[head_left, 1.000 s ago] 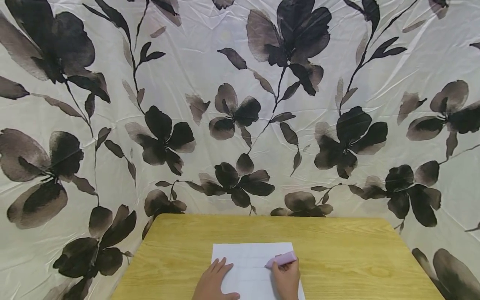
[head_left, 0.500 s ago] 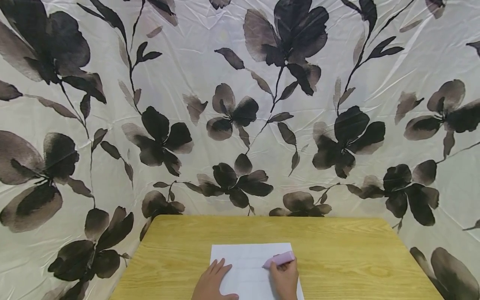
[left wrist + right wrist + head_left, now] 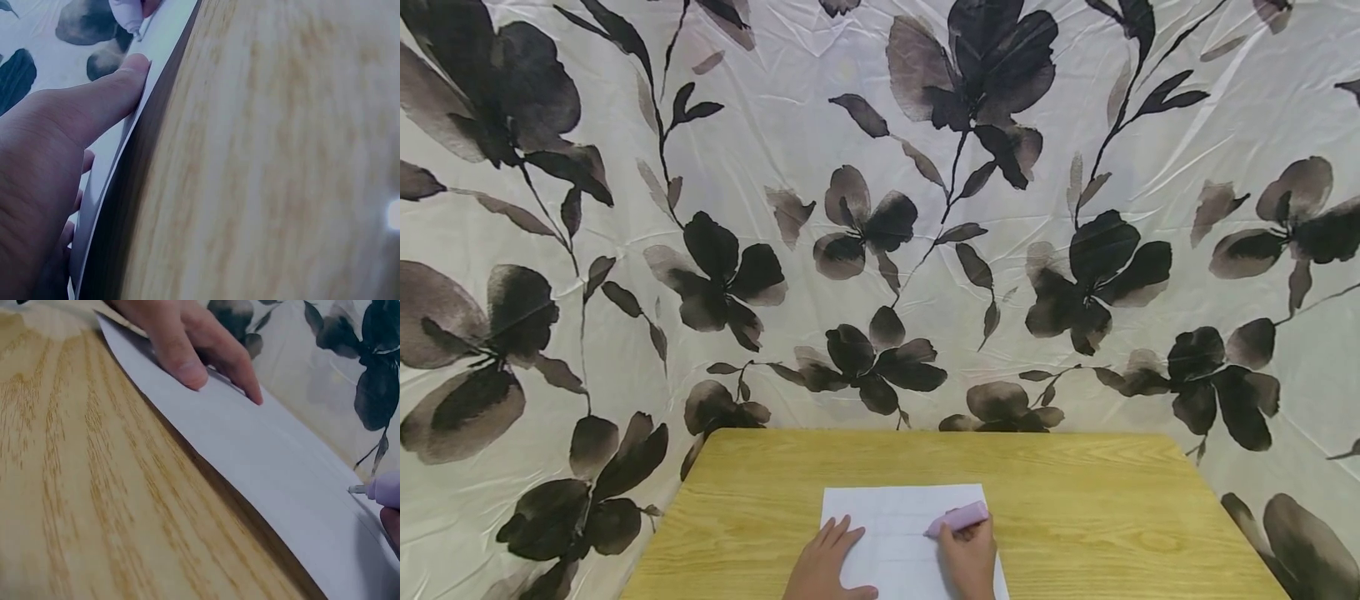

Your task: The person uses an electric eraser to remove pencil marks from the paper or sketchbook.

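Observation:
A white sheet of paper (image 3: 895,546) with faint horizontal lines lies near the front of the table. On its left side rests my left hand (image 3: 829,560), fingers spread; its thumb (image 3: 119,94) presses the sheet in the left wrist view. My right hand (image 3: 972,557) pinches a thick lilac marker (image 3: 958,518), tilted so its tip points left and meets the paper at one of the lines. The right wrist view shows the marker's narrow grey tip (image 3: 357,489) at the paper, with only a fingertip of that hand at the edge. The sheet's near edge bows up off the wood.
The yellow wood-grain table (image 3: 1112,517) extends behind and to both sides of the sheet. A pale cloth (image 3: 865,100) printed with large dark flowers hangs behind it and along the sides.
The marker's tip has slid very slightly left along the line, and the head view has shifted a little. My left hand keeps its place on the paper.

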`<state>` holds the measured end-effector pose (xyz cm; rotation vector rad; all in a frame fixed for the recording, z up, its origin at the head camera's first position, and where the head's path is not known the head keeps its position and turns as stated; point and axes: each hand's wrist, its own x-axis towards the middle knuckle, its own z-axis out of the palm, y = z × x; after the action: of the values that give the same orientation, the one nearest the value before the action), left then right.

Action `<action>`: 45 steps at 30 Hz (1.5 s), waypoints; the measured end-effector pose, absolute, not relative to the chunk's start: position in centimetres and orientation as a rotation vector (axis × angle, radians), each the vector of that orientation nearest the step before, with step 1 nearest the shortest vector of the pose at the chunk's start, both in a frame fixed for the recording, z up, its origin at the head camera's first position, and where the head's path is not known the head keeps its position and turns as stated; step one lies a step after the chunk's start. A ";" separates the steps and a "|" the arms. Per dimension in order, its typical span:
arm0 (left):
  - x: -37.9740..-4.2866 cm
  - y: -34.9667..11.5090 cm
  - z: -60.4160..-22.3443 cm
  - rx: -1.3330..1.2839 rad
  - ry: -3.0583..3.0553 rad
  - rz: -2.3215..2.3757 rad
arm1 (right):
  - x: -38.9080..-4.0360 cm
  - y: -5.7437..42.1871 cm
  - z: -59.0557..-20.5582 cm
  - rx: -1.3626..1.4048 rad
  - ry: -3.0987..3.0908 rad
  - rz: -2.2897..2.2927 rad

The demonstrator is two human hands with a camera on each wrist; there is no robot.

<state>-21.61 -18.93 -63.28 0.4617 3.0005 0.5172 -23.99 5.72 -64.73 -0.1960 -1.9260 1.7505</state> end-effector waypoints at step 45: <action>-21.6 -19.0 -63.2 0.483 2.986 0.593 | -24.2 5.2 -64.6 -0.323 -2.003 1.765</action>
<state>-21.61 -19.04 -63.21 0.4827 2.9856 0.5930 -24.18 5.17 -64.57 -0.3234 -2.0026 1.7652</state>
